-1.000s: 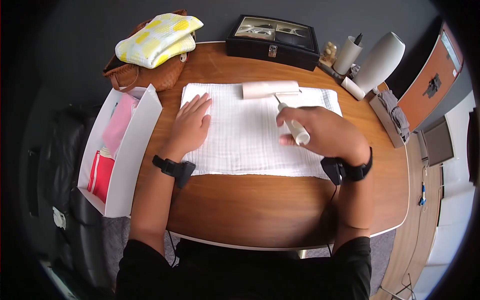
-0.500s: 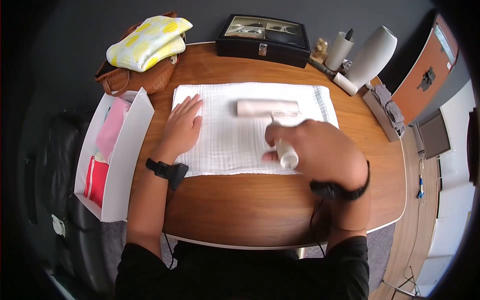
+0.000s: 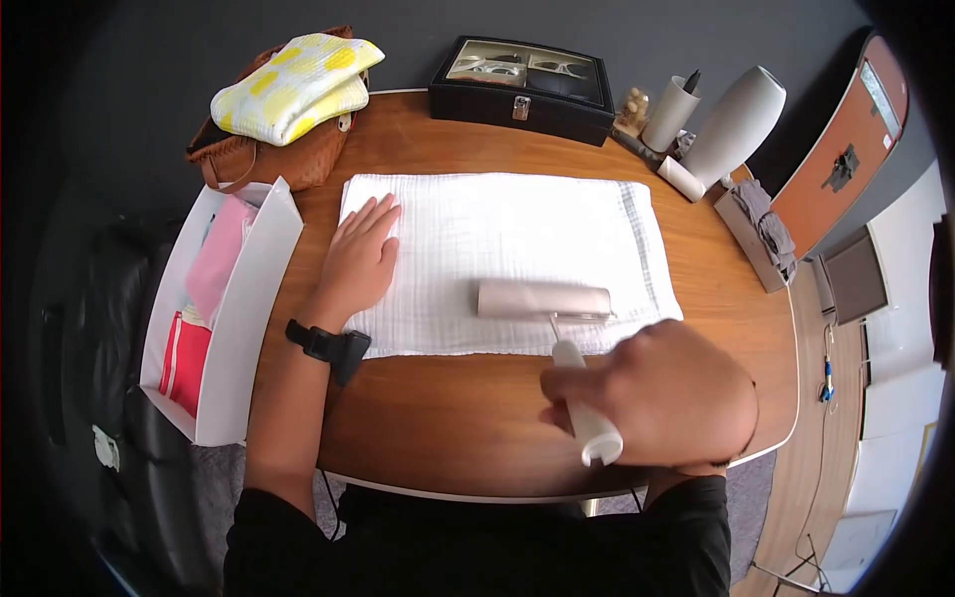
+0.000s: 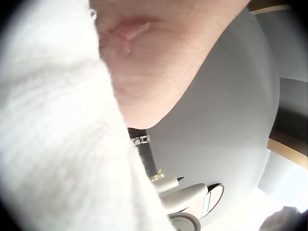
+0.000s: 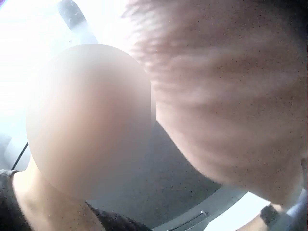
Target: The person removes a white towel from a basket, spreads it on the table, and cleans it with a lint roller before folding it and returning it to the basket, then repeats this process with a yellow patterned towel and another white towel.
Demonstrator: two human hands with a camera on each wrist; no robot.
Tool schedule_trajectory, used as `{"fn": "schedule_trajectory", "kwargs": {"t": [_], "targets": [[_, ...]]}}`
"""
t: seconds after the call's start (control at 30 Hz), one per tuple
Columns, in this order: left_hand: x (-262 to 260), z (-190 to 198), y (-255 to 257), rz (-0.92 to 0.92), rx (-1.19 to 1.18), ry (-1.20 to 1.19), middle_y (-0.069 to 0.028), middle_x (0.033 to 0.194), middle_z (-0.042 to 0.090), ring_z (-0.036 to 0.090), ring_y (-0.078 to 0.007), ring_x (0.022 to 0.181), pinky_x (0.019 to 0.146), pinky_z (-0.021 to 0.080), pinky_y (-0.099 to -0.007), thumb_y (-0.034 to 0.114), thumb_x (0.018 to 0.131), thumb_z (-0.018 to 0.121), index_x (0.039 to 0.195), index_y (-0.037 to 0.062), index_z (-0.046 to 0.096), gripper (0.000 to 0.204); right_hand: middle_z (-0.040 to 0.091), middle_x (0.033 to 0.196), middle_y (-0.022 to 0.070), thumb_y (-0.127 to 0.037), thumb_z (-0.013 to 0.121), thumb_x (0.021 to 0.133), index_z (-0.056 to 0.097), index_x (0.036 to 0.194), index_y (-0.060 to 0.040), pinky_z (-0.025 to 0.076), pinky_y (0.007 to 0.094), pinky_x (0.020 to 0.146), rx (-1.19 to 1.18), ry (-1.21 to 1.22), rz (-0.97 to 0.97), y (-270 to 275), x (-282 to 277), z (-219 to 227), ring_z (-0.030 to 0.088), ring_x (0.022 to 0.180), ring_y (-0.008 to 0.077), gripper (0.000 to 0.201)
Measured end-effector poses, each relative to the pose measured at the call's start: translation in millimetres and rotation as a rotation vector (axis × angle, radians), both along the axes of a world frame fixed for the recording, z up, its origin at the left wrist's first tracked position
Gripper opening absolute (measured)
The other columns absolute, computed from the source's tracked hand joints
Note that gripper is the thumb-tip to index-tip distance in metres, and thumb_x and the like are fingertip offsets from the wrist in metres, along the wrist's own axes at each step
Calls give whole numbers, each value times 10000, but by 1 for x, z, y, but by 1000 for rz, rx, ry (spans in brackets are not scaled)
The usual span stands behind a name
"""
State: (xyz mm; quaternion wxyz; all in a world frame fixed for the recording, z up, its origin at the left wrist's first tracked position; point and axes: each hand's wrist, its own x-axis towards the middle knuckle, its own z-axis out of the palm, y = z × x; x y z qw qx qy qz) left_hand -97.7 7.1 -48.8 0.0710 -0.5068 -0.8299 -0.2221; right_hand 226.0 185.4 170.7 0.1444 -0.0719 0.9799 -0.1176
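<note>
While the right hand (image 3: 662, 398) curls its fingers tight round the white plastic handle of the lint roller (image 3: 587, 413), its pale pink drum (image 3: 542, 298) sits at the near edge of the white woven cloth (image 3: 497, 234), having rolled back from the far edge. Farther off, the left hand (image 3: 360, 261) presses flat, fingers straight, on the cloth's left end as before.
</note>
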Motion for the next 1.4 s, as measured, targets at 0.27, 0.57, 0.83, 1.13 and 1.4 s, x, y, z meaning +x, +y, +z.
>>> {"fn": "schedule_trajectory", "kwargs": {"t": [0.27, 0.57, 0.83, 1.13, 1.4], "targets": [[-3, -2, 0, 0, -15, -5, -147, 1679, 502, 421, -349, 1581, 1312, 300, -513, 158, 1080, 557, 1518, 34, 591, 456, 726, 753, 173, -245, 767, 948, 751, 932, -152, 576, 477, 685, -102, 276, -193, 25, -18, -30, 746, 752, 381, 96], [-5, -3, 0, 2, -19, -11, -142, 1682, 498, 406, -342, 1591, 1312, 303, -508, 143, 1085, 551, 1529, 33, 579, 458, 789, 908, 153, -124, 814, 903, 725, 1005, -71, 597, 471, 747, -142, 99, -487, 86, -57, -58, 786, 848, 338, 145], [-2, -2, 0, 0, -12, 9, -149, 1681, 497, 428, -356, 1576, 1304, 310, -518, 159, 1083, 552, 1525, 38, 583, 459, 754, 747, 97, -299, 759, 940, 792, 906, -194, 601, 460, 688, 186, 180, -380, 1, 2, -1, 772, 756, 311, 115], [-1, 1, 0, 18, -42, -37, -140, 1692, 485, 393, -326, 1600, 1325, 278, -495, 176, 1096, 537, 1541, 38, 573, 467, 776, 866, 138, -166, 745, 893, 812, 951, -191, 599, 492, 755, 117, 316, -566, 82, -41, -54, 766, 854, 365, 92], [0, 2, -2, 15, -2, -41, -135, 1684, 499, 408, -325, 1592, 1314, 300, -489, 135, 1076, 568, 1523, 38, 588, 457, 770, 901, 168, -395, 763, 967, 793, 981, -130, 581, 501, 776, 230, 269, -462, 75, -34, -50, 758, 868, 378, 268]]}}
